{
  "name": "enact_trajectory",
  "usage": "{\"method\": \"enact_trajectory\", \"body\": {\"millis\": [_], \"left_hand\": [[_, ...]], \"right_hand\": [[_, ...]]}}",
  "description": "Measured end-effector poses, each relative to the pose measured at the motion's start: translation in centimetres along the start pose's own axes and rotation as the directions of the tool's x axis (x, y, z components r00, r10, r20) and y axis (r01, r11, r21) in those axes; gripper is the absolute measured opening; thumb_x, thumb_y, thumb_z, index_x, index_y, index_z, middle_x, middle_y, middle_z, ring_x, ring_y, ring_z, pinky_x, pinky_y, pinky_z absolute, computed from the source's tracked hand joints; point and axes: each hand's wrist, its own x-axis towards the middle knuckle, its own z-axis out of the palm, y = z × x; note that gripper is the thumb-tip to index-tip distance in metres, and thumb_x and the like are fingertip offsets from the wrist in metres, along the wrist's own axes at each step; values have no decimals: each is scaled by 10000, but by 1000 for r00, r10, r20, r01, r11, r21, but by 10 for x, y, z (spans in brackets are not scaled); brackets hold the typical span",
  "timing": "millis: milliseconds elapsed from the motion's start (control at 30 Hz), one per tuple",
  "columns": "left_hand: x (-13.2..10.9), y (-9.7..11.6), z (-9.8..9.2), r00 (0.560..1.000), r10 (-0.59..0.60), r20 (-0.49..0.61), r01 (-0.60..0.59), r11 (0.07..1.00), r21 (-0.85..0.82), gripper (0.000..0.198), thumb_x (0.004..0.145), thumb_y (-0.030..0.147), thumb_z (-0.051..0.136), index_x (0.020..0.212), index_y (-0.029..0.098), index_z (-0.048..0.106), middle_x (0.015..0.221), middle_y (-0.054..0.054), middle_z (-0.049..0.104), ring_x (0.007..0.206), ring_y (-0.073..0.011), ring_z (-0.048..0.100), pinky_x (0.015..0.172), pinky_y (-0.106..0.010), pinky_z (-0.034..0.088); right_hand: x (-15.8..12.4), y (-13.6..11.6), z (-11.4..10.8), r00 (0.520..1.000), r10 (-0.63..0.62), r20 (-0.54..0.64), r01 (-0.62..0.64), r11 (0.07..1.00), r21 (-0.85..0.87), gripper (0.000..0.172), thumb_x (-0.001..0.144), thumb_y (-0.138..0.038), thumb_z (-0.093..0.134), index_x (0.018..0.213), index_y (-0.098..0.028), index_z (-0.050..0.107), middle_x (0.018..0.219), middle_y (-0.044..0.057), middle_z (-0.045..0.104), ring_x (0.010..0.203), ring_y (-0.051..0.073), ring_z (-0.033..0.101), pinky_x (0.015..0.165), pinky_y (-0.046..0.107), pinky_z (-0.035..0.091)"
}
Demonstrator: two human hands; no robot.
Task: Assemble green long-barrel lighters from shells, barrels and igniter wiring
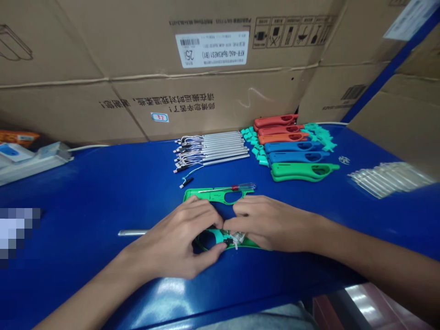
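Note:
A green lighter casing half (253,244) lies in front of me on the blue table, with a teal trigger piece (219,235) and small black and clear parts (238,237) inside it. My left hand (182,233) grips the left part of this casing, thumb below and fingers above. From the left hand's far side a metal tube (132,233) sticks out. Over the casing's right part, my right hand (271,224) has its fingers closed at the small parts; what they pinch is hidden. Just beyond, another green casing half (206,195) carries a screwdriver (244,187) with a clear handle.
Metal tubes with wires (223,147) lie in a row at the back. Beside them are teal pieces (259,153) and stacked red, blue and green casings (302,172). Clear parts (388,178) lie at right. Cardboard (137,50) walls the back; a power strip (37,162) sits left.

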Motion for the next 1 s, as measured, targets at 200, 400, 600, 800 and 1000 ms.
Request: {"method": "enact_trajectory", "body": {"millis": [200, 400, 600, 800, 1000], "left_hand": [[2, 2, -1, 1000, 4, 25, -4, 1000, 9, 78, 850, 216, 599, 904, 179, 642, 862, -38, 647, 836, -203, 589, 830, -388, 456], [2, 4, 0, 999, 0, 46, 0, 1000, 0, 138, 845, 180, 563, 957, 179, 644, 912, -49, 628, 882, -210, 567, 832, -387, 453], [4, 7, 1, 997, -7, 83, 6, 1000, 19, 171, 856, 147, 520, 977, 176, 637, 962, -66, 603, 918, -219, 536, 861, -406, 449], [5, 10, 3, 997, -19, 76, 15, 999, 51, 174, 847, 144, 485, 948, 179, 622, 904, -62, 582, 895, -227, 535, 856, -423, 471], [5, 14, 4, 993, -81, 82, 74, 994, 86, 159, 835, 161, 493, 953, 198, 592, 979, -61, 587, 1003, -245, 546, 937, -427, 477]], "right_hand": [[0, 2, 1, 999, 4, -34, -3, 999, 37, 220, 927, -100, 484, 1007, -141, 684, 825, 50, 597, 768, 170, 496, 697, 284, 385], [-2, 0, -4, 994, 67, -82, -58, 993, 100, 175, 867, -92, 512, 867, -148, 678, 740, 26, 587, 715, 158, 496, 653, 270, 365], [-5, 0, -9, 990, 112, -84, -101, 986, 132, 138, 838, -135, 555, 865, -147, 689, 736, 29, 595, 708, 159, 521, 653, 276, 371], [-6, -5, -16, 980, 135, -146, -105, 975, 197, 237, 881, -148, 502, 1060, -145, 658, 868, 43, 647, 799, 169, 556, 717, 283, 409], [-5, -6, -23, 968, 167, -189, -121, 965, 232, 202, 912, -158, 482, 1055, -142, 625, 879, 44, 631, 816, 162, 566, 748, 274, 429]]}}
